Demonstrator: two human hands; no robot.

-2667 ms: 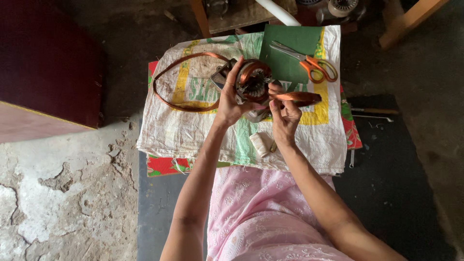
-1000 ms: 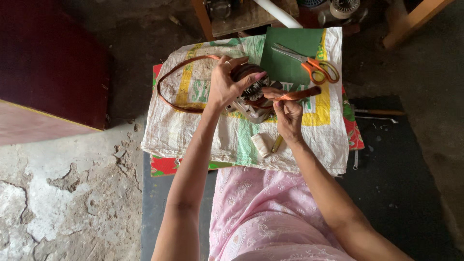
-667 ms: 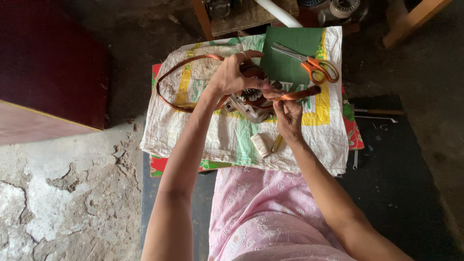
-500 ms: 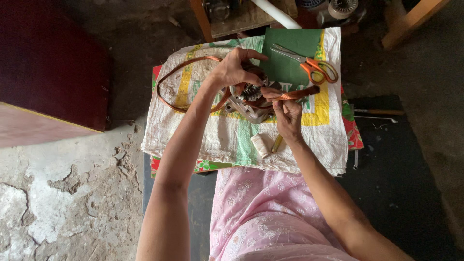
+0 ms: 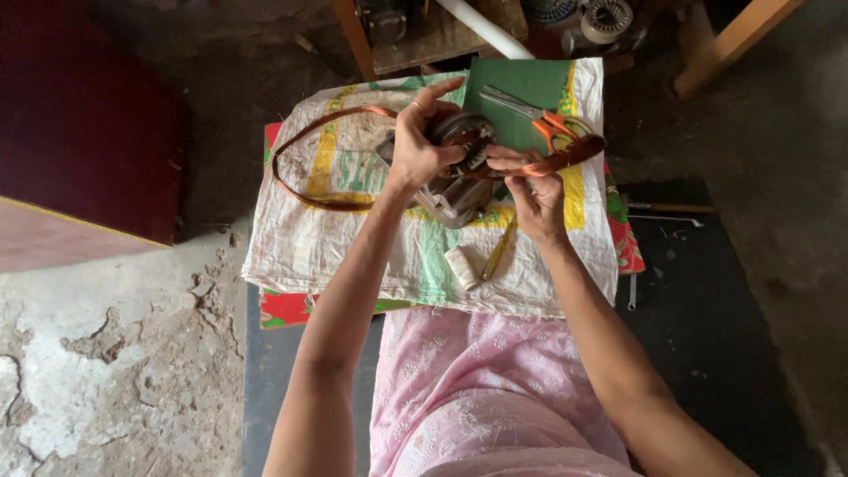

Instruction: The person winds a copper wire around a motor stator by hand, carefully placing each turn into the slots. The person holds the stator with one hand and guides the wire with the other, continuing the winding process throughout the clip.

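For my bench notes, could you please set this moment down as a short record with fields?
Left hand: on top of the metal motor part, index finger pointing up
Right hand: pinching the brown strap near its end, beside the part
Strap: loops out to the left over the woven sack cloth
Nearby: orange-handled scissors on a green sheet; small white spool; yellow stick
Person: seated, in pink garment

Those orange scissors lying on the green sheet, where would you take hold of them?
By the orange handle loops, from the right. The scissors lie flat on the green sheet, blades pointing up-left, with the loops at the right end, partly behind the copper strip.
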